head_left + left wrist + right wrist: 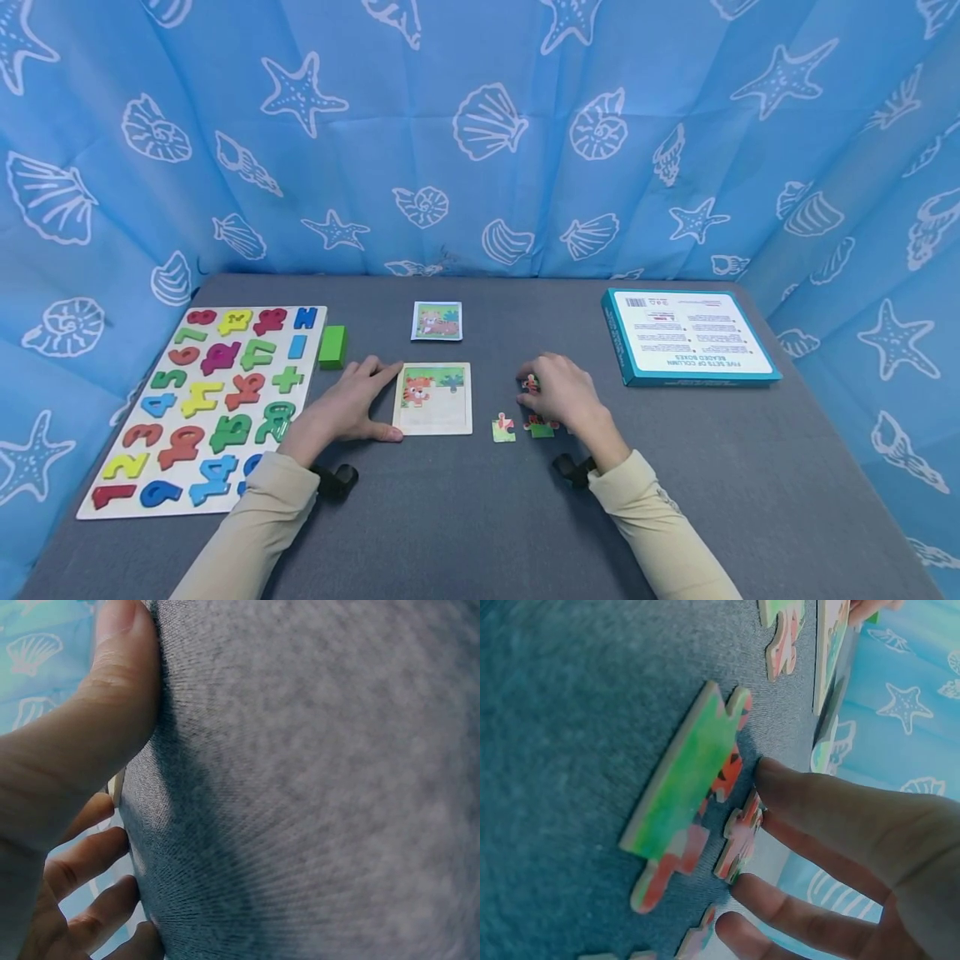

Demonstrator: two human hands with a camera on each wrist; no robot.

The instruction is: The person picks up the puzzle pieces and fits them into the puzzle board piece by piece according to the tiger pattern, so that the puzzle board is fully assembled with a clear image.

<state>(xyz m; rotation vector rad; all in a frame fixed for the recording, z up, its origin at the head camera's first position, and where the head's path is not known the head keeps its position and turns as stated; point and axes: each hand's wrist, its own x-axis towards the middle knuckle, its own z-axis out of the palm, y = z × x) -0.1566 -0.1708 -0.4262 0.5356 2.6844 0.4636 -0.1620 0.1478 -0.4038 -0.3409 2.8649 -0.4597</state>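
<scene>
My left hand [352,404] rests at the left side of a square wooden puzzle board [435,417], index finger at its upper left corner and thumb at the lower left. Tiger-picture pieces fill the board's upper part; bare wood shows below. With thumb and fingers bent around its edges, my right hand [558,387] pinches a small red-and-pink jigsaw piece [740,838] at the table surface. Close by lie a green-and-orange piece [686,780] and, between board and hand, a light green and pink piece [504,428]. Further pieces are partly hidden beneath the right hand.
A small picture card [437,322] lies behind the board. On the left stand a green block [332,347] and a number board [168,317] with colourful digits. A flat teal-edged box [693,337] lies back right. A blue shell-patterned curtain [480,167] surrounds the grey table [465,533].
</scene>
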